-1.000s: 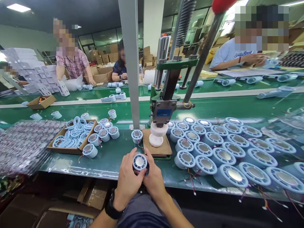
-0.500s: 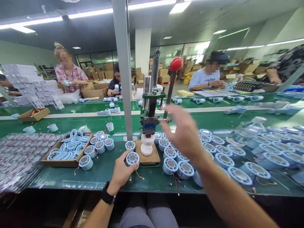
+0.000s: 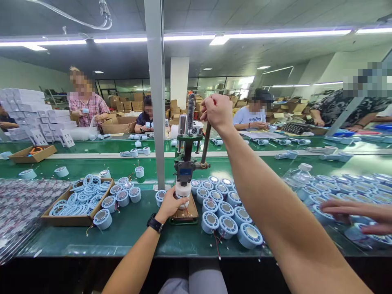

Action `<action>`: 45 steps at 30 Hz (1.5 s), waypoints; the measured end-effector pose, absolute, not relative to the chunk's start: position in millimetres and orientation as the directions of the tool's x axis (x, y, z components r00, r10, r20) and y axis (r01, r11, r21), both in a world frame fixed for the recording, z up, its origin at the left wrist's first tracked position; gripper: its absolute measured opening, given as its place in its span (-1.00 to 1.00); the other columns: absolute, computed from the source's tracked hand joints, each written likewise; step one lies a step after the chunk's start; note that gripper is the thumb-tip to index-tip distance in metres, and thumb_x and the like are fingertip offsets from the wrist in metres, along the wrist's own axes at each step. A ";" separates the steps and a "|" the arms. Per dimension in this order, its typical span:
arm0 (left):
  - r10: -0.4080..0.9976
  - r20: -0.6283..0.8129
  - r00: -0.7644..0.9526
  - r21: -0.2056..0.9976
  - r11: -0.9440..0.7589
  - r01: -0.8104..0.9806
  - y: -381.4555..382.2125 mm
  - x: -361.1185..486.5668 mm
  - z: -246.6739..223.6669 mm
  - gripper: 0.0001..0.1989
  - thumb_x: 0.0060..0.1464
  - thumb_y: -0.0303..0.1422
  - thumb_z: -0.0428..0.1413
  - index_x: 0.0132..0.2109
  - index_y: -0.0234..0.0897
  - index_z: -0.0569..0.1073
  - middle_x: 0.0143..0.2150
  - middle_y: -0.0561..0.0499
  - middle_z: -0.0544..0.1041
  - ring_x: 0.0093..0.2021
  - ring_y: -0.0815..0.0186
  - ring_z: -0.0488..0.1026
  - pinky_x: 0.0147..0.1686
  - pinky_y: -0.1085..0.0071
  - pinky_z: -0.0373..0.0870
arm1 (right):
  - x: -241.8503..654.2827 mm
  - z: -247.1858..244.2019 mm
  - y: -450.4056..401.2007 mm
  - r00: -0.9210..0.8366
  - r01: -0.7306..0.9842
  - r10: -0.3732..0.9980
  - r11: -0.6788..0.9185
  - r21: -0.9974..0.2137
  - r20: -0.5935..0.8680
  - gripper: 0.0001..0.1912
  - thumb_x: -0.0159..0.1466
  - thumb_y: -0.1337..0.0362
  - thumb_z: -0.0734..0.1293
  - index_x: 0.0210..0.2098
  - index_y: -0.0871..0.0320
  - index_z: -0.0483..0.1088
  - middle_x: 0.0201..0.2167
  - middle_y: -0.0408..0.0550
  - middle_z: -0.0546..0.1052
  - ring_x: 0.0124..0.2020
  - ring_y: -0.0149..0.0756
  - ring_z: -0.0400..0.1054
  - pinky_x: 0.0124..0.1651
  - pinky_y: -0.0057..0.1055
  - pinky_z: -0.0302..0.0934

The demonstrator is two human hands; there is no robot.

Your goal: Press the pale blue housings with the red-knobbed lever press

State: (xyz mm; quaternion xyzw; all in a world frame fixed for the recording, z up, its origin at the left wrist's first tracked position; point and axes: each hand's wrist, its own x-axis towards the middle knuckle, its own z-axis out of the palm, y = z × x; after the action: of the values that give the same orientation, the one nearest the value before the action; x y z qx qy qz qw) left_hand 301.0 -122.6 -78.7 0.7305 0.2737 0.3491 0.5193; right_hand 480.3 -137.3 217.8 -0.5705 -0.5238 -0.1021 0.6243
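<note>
My left hand (image 3: 170, 204) holds a light-blue round part (image 3: 183, 202) on the base of the hand press (image 3: 185, 171), under its white pressing head (image 3: 183, 189). Most of that part is hidden by my fingers and the head. My right hand (image 3: 217, 109) is wrapped round the top of the press lever (image 3: 207, 143), and its red knob is covered. Just left of the press stands another light-blue round part (image 3: 160, 197). Several more (image 3: 227, 226) stand in rows to the right, with thin wires trailing.
A cardboard box of light-blue rings (image 3: 69, 220) lies at the left, near a grey post (image 3: 156, 102). Another person's hand (image 3: 361, 212) reaches in from the right, near a plastic bottle (image 3: 301, 175). People sit or stand across the green conveyor.
My left hand has moved the round part from in front of the press to under its head. My right hand has risen and closed on the lever knob. Another person's hand has appeared at right.
</note>
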 end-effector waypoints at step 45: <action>0.773 -0.023 0.634 0.063 -0.632 0.773 57.2 256.3 6.8 -0.70 0.23 -0.31 0.12 0.07 -0.31 0.43 0.11 -0.16 0.43 0.10 0.11 0.41 0.06 0.05 0.40 | 359.8 -116.7 -191.3 0.752 0.525 0.410 0.102 -0.845 0.517 -0.17 0.23 0.03 0.33 0.35 0.25 -0.01 0.20 0.25 0.25 0.23 -0.05 0.22 0.29 -0.10 0.12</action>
State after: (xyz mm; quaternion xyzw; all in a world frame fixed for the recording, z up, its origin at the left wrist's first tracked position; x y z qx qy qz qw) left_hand 256.3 57.2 6.8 0.9032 0.4278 0.0030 0.0334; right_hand 359.8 -191.3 -116.7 -0.6686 -0.3495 -0.0441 0.6549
